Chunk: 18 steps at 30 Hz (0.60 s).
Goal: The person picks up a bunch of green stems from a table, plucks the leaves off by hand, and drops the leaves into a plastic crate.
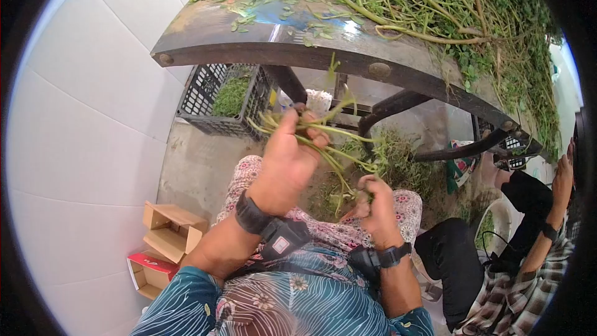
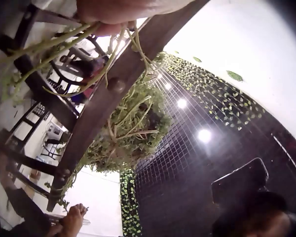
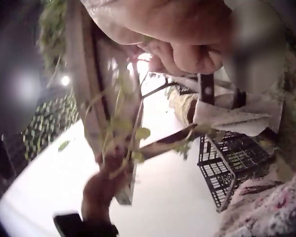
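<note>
My left hand (image 1: 291, 165) is raised over my lap, gripping a small bunch of long green plant stems (image 1: 336, 129) between thumb and fingers. The stems fan out to the right, some with small leaves at their ends. Lower and to the right, my right hand (image 1: 377, 208) has its fingers curled, with a bit of greenery pinched at the fingertips. In the right wrist view, the left hand (image 3: 101, 192) and leafy stems appear below the curled right fingers (image 3: 197, 57). Stems (image 2: 64, 47) hang from the left hand in the left wrist view.
A dark-edged table (image 1: 323, 57) ahead bears a large heap of leafy plants (image 1: 497, 6). Under it stand a black plastic crate (image 1: 249, 102) with greens and plant litter (image 1: 404, 162) on the floor. Cardboard boxes (image 1: 171, 227) lie left. Another person's arm (image 1: 550, 218) is at right.
</note>
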Each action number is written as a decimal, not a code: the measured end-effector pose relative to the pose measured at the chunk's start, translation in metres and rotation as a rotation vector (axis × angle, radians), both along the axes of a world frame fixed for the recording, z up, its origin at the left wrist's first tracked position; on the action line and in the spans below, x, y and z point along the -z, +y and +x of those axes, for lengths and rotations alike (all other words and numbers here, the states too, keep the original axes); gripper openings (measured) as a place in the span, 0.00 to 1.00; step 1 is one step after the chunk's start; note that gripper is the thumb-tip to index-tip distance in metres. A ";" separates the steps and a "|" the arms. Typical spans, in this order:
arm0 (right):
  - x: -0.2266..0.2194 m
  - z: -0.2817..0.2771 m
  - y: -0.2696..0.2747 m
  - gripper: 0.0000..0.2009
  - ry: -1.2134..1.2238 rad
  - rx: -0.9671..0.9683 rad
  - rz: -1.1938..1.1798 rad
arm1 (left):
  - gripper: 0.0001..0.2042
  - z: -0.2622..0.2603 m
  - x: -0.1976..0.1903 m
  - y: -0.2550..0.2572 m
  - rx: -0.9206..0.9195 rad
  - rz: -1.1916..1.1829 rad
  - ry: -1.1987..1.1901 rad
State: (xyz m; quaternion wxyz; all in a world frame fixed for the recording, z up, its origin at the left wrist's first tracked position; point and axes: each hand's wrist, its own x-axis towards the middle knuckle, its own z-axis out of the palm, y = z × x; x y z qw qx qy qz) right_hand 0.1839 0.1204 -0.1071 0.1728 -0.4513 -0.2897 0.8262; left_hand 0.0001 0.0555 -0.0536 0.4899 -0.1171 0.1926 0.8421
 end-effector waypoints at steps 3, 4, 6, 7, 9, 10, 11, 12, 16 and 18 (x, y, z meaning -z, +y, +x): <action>0.017 0.025 0.018 0.03 0.285 0.129 -0.207 | 0.07 -0.016 -0.013 -0.006 -0.082 0.029 0.077; 0.017 0.026 0.019 0.03 0.270 0.139 -0.207 | 0.07 -0.020 -0.012 -0.007 -0.090 0.031 0.074; 0.007 0.028 0.020 0.05 0.245 0.168 -0.203 | 0.07 -0.026 -0.011 -0.008 -0.096 0.039 0.071; 0.007 0.030 0.019 0.07 0.211 0.103 -0.145 | 0.07 -0.027 -0.010 -0.008 -0.116 0.033 0.074; -0.008 0.024 0.012 0.06 0.241 -0.022 0.036 | 0.07 -0.027 -0.010 -0.008 -0.120 0.030 0.066; -0.013 0.022 0.009 0.06 0.256 -0.086 0.126 | 0.07 -0.028 -0.010 -0.008 -0.124 0.028 0.064; -0.011 0.022 0.009 0.09 0.267 -0.134 0.173 | 0.07 -0.028 -0.010 -0.007 -0.120 0.026 0.065; -0.012 0.018 0.007 0.10 0.143 -0.174 0.414 | 0.07 -0.029 -0.009 -0.007 -0.115 0.025 0.068; -0.034 -0.010 -0.009 0.13 -0.198 -0.301 0.996 | 0.07 -0.024 -0.011 -0.006 -0.091 0.027 0.056; -0.038 -0.017 -0.012 0.12 -0.196 -0.356 1.104 | 0.07 -0.023 -0.013 -0.005 -0.077 0.027 0.064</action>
